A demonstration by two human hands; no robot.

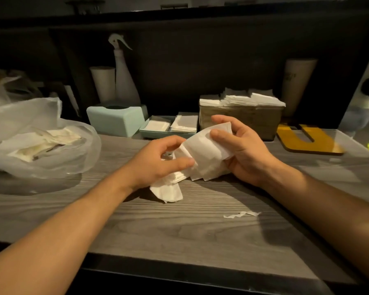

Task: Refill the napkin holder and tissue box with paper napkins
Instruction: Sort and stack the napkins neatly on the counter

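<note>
A bundle of white paper napkins [207,155] is held over the middle of the grey wooden counter [179,226]. My right hand [243,150] grips its right side with thumb and fingers curled round it. My left hand [158,162] pinches the bundle's left edge, and some napkins [168,191] droop onto the counter below it. Behind stands a brown napkin holder [241,119] piled high with napkins. A mint tissue box [117,120] with a round top opening sits at the back left, beside a mint tray [164,134] holding two napkin stacks.
A clear plastic bag [41,137] with more napkins lies at the left. A spray bottle [124,75] and paper cups [103,81] stand behind the tissue box. A yellow wooden piece [309,141] lies at the right. A torn paper scrap [241,214] rests near the front.
</note>
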